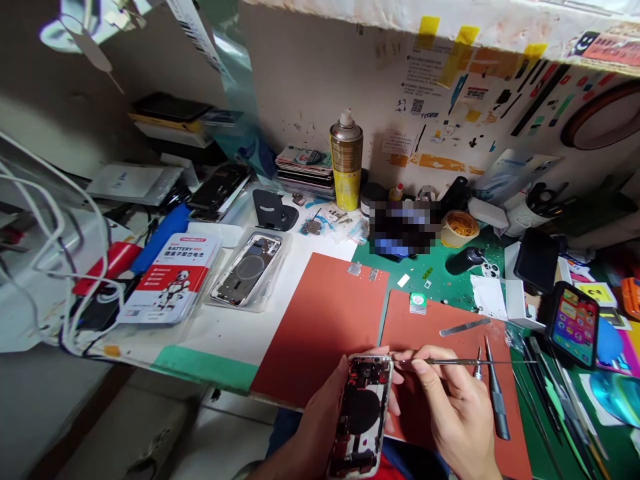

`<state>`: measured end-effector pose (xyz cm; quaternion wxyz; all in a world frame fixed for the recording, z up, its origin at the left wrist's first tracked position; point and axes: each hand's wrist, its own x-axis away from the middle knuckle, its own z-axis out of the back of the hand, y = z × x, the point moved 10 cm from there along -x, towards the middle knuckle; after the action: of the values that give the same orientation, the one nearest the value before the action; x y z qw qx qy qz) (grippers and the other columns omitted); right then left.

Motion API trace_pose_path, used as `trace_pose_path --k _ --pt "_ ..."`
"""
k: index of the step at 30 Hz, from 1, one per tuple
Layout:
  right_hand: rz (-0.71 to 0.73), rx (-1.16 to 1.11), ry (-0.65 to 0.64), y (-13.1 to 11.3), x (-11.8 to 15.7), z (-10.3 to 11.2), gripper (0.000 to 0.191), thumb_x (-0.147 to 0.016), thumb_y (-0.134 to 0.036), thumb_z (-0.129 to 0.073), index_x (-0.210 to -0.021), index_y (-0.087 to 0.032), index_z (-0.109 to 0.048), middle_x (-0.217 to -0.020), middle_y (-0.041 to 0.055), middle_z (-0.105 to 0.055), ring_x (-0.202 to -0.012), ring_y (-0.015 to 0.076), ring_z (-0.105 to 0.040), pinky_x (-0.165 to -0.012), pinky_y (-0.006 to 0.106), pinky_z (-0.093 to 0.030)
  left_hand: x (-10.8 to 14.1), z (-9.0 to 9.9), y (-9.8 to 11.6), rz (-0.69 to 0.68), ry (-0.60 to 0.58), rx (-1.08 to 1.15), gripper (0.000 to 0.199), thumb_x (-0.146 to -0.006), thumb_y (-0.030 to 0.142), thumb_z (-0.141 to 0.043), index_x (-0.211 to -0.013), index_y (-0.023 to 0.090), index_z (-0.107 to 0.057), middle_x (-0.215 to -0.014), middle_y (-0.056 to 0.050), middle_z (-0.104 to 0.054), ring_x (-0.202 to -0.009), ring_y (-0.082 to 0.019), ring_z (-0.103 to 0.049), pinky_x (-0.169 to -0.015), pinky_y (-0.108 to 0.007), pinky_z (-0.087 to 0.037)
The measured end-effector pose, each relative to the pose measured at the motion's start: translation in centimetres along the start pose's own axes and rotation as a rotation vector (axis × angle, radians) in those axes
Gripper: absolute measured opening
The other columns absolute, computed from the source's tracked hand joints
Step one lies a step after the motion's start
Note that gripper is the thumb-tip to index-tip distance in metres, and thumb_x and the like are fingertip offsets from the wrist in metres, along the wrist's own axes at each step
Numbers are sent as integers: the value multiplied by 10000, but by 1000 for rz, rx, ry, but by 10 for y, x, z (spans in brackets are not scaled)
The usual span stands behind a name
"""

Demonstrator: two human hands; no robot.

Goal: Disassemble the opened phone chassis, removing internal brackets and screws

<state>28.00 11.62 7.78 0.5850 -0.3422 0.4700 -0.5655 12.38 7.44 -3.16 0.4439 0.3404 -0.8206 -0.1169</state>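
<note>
An opened smartphone (pixel 364 412), its internal parts exposed, is held tilted over the front edge of the bench by my left hand (pixel 320 421). The fingers wrap behind it and show along its right side. My right hand (pixel 457 403) pinches a thin, dark rod-like tool (pixel 467 362) whose exact kind I cannot tell. Its tip is at the phone's upper right corner; whether it touches the frame is too small to tell. Beside my right hand, a screwdriver (pixel 497 393) lies on the reddish-brown mat (pixel 425 333). A flat metal blade (pixel 465 327) rests farther back.
Left on the bench are a battery package (pixel 173 277) and a phone housing (pixel 249 270) in a clear tray. A spray can (pixel 346 163) stands at the back. Several tools, including a green-handled one (pixel 563 407), and a lit phone (pixel 574 322) are at right. White cables (pixel 60 220) hang at left.
</note>
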Motion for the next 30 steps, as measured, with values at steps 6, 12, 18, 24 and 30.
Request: trace_pose_path --k 6,12,18,24,30 --pt "-46 -55 5 -2 -4 0 157 -1056 -282 -629 -939 -265 -732 -847 -21 -794 -795 141 -823 -728 122 -608 1 1 -3 10 -12 27 836 -950 796 -573 -1452 130 -627 -899 -145 -788 -724 -255 -744 -593 -291 -491" --pt "-38 -35 19 -4 -3 -1 162 -1050 -273 -633 -924 -248 -732 -871 2 -817 -793 162 -831 -711 133 -617 0 0 -5 21 -15 94 857 -938 777 -617 -1503 133 -588 -934 -143 -793 -676 -241 -729 -590 -297 -497" --pt "18 4 20 -10 0 0 129 -1048 -227 -625 -974 -260 -726 -929 -13 -814 -836 156 -831 -750 148 -627 -1 1 -2 -19 -24 55 885 -930 795 -609 -1513 130 -586 -959 -157 -798 -745 -282 -752 -639 -350 -556" --pt "-52 -57 8 -6 -4 1 134 -1060 -256 -634 -961 -280 -721 -877 -41 -832 -798 106 -818 -751 86 -583 0 -4 -3 -2 -92 66 828 -975 779 -545 -1500 141 -592 -954 -154 -798 -728 -275 -763 -614 -333 -542" --pt "-206 -139 -20 22 3 -1 152 -1053 -361 -658 -971 -251 -722 -845 0 -824 -784 147 -813 -733 152 -605 -3 1 -6 15 -83 41 842 -976 790 -524 -1465 111 -615 -948 -172 -795 -667 -262 -742 -595 -332 -531"
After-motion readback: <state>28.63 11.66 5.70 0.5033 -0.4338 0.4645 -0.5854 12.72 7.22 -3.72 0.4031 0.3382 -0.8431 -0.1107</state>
